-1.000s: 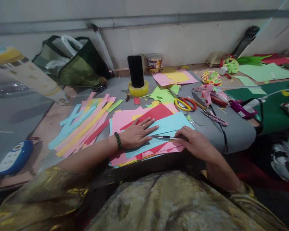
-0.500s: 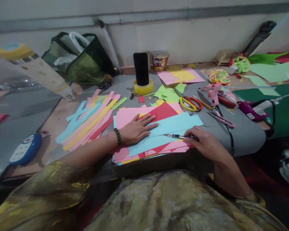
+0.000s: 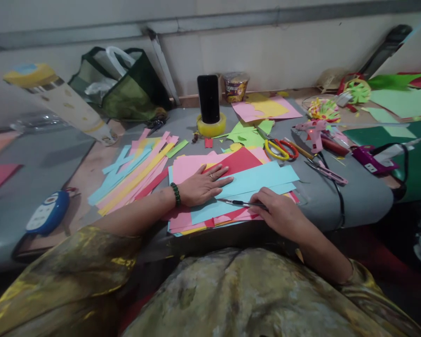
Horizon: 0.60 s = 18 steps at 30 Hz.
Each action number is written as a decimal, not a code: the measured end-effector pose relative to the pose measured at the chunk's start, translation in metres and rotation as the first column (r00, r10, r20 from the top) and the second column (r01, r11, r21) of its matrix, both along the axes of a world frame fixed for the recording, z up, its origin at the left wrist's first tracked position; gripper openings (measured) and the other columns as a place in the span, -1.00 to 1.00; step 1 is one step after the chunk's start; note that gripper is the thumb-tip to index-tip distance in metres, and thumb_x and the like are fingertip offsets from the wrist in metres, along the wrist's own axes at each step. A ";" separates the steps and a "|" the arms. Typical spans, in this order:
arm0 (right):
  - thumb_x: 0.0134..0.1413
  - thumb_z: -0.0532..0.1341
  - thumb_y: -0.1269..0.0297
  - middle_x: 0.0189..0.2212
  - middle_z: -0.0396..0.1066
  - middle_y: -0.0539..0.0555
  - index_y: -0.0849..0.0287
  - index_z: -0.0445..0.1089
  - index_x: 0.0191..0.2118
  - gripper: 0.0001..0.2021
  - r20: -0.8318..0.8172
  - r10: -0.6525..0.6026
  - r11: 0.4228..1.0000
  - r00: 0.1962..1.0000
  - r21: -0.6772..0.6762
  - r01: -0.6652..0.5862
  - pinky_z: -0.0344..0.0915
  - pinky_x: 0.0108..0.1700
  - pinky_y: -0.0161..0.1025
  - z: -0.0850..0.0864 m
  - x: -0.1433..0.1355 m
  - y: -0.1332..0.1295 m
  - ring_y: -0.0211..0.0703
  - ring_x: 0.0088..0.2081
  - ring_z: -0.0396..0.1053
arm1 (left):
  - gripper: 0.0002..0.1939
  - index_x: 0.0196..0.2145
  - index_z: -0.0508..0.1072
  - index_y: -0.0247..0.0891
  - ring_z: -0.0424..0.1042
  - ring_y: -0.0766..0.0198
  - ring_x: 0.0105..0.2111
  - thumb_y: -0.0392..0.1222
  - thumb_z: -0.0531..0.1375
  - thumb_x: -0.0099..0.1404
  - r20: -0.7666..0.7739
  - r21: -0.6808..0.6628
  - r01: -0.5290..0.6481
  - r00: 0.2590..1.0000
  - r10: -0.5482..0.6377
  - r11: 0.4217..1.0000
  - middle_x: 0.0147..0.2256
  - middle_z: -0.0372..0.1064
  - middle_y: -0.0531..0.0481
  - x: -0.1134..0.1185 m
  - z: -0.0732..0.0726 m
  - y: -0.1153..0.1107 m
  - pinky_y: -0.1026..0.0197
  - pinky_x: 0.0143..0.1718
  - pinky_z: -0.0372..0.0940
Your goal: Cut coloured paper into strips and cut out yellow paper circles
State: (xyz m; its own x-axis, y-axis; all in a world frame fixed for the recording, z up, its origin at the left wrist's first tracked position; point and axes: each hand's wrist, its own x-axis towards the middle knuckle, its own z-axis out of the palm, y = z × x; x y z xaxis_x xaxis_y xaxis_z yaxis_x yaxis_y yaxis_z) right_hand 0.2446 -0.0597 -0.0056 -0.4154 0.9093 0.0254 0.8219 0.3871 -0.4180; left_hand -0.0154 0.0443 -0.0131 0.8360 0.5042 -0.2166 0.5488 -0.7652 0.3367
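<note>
My left hand (image 3: 201, 187) lies flat with its fingers spread, pressing on light blue paper (image 3: 263, 180) on top of a stack of coloured sheets. A green bead bracelet and a ring show on it. My right hand (image 3: 279, 210) is closed around a slim, dark craft knife (image 3: 238, 202), whose pointed metal tip points left along the lower edge of the upper blue piece. That tip rests near my left fingertips. Beneath the blue paper, a red sheet (image 3: 243, 161) and pink sheets (image 3: 185, 168) stick out.
Cut paper strips (image 3: 136, 173) lie left of the stack. Beyond it are a phone (image 3: 208, 99) propped in a yellow tape roll (image 3: 211, 127) and a paper cup (image 3: 235, 87). Scissors (image 3: 280, 150), a pink glue gun (image 3: 314, 133) and its cord lie to the right.
My right hand has drawn the craft knife leftward across the blue paper, toward my left hand. My left hand stays pressed on the sheets; the whole view has shifted slightly.
</note>
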 end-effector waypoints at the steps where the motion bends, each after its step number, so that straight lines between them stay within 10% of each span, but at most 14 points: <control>1: 0.27 0.18 0.36 -0.28 0.44 0.05 0.10 0.42 -0.21 -0.92 0.015 0.001 1.000 1.000 -0.002 -0.001 0.21 -0.34 -0.28 0.000 -0.004 0.000 -0.17 -0.34 0.43 | -0.41 0.43 -0.05 -0.01 -0.33 0.01 0.46 0.08 -0.25 0.52 0.000 -0.013 0.001 1.000 -0.001 1.000 0.48 -0.37 -0.07 0.000 0.001 0.001 -0.25 0.35 -0.37; 12: 0.27 0.21 0.37 -0.24 0.45 0.07 0.12 0.43 -0.19 -0.94 0.012 0.096 0.994 0.995 -0.054 -0.095 0.21 -0.32 -0.26 -0.001 -0.045 0.008 -0.14 -0.31 0.45 | -0.40 0.43 -0.04 -0.03 -0.34 -0.04 0.46 0.10 -0.24 0.52 -0.008 -0.075 -0.022 1.000 0.022 0.997 0.48 -0.38 -0.10 0.002 0.004 0.001 -0.35 0.33 -0.39; 18: 0.33 0.10 0.29 -0.33 0.46 0.05 0.08 0.40 -0.26 -0.85 -0.211 0.116 0.991 0.971 0.094 -0.098 0.32 -0.30 -0.26 0.021 0.016 -0.015 -0.15 -0.32 0.44 | -0.40 0.43 -0.02 -0.06 -0.32 -0.05 0.45 0.09 -0.22 0.52 0.013 -0.053 -0.014 1.000 0.014 0.998 0.47 -0.33 -0.15 -0.003 0.005 0.003 -0.34 0.34 -0.30</control>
